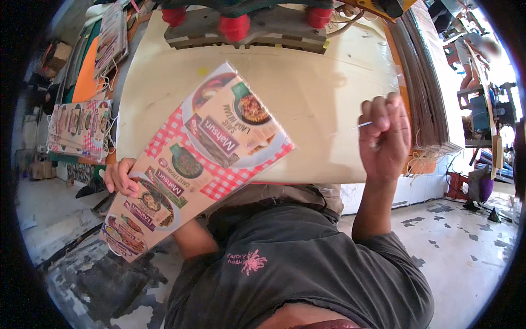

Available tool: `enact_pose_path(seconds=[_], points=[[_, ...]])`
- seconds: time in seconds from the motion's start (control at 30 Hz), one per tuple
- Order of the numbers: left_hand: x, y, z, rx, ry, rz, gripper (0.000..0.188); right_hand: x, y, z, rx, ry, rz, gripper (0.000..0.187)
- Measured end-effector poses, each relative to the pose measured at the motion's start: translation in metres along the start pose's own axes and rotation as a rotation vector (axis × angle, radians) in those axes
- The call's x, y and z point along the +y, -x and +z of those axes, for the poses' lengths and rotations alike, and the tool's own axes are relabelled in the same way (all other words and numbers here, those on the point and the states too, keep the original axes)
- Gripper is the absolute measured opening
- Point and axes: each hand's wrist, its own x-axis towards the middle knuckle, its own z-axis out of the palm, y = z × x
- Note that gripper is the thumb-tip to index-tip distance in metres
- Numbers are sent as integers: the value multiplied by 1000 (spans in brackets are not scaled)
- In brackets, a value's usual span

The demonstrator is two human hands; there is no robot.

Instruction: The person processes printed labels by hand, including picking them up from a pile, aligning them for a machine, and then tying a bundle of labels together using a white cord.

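Pale cream board forms the surface [323,104], reaching from the person's waist up to a grey machine base [257,30] with three red round parts [234,26] at the far edge. Beyond the surface the floor [466,247] is worn concrete with dark patches.

Left hand [121,176]: its grip is closed on the edge of a fanned stack of printed cards [203,159], held tilted above the near left corner of the surface. The top card shows a red-and-white checked border, bowls of food in green and dark rims, and dark red label bands on a tan ground; the cards below peek out toward the lower left with the same pattern. A clear film covers the top card.

Right hand [385,134]: raised over the right side of the surface, fingers curled shut, pinching a thin white strip [361,125] that sticks out to the left.

On the left, beside the surface, lies another spread of the same printed cards [79,123] on an orange and green stand, with more hanging higher up [111,35]. To the right of the surface leans a thick stack of flat grey-brown sheets [430,88]. Far right, another person [474,57] stands by blue and red equipment, too small to tell more.
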Motion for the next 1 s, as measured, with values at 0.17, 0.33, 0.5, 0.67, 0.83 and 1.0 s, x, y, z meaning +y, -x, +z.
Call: enact_pose_path(seconds=[0.17,0.33,0.5,0.67,0.83,1.0], points=[[-3,9,-1,21,-62,-30,9,-22,-6,-20,-13,-76,-148,13],[4,8,-8,-29,16,-67,9,-35,-8,-28,-25,-24,-253,15],[15,4,-5,-84,-195,-82,16,-43,-8,-32,6,-2,-273,13],[90,-13,-7,-46,-55,-157,20,-61,-12,-46,66,-133,-340,9],[91,-23,-4,-45,-130,-25,19,-95,-6,-61,61,-162,-344,16],[68,-14,-2,-38,-187,-16,16,-48,22,-32,-103,466,-135,26]])
